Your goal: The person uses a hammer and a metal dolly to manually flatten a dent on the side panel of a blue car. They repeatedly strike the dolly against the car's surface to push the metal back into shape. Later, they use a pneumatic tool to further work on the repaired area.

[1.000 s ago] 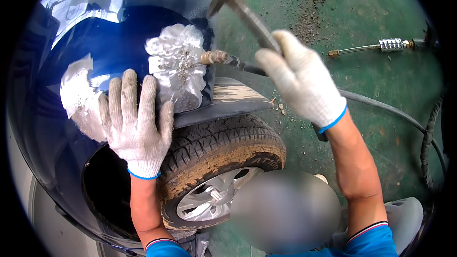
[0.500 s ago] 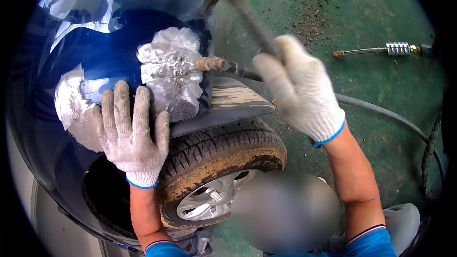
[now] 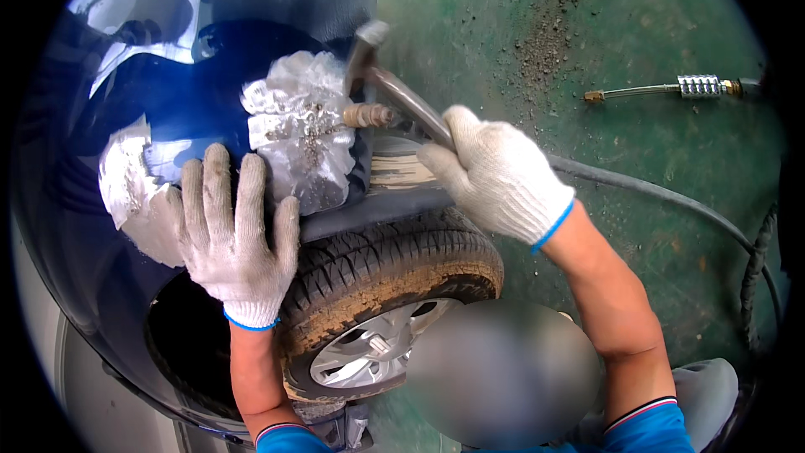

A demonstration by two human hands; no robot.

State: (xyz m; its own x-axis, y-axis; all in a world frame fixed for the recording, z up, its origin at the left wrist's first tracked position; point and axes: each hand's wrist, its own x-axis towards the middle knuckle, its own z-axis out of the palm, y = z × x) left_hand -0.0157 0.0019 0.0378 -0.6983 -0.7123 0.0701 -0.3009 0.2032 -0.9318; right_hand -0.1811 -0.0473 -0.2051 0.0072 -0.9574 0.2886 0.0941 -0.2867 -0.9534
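My right hand (image 3: 501, 176) has its gloved fingers wrapped tight round the hammer (image 3: 394, 88) handle, head up against the bare sanded patch (image 3: 302, 138) on the blue fender (image 3: 168, 109). My left hand (image 3: 235, 239) lies flat, fingers spread open, on the panel just beside that patch, right above the muddy tyre (image 3: 394, 273). A hose (image 3: 671, 197) runs across the green floor (image 3: 637, 25).

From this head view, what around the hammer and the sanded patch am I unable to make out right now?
- Hammer: its grip end is hidden inside the gloved right hand, and the head is motion-blurred.
- Blue fender under the left hand: the glove covers the panel surface there.
- Lower centre of the head view: a blurred patch hides part of the wheel.
- Hose: its far end runs out at the dark right rim.
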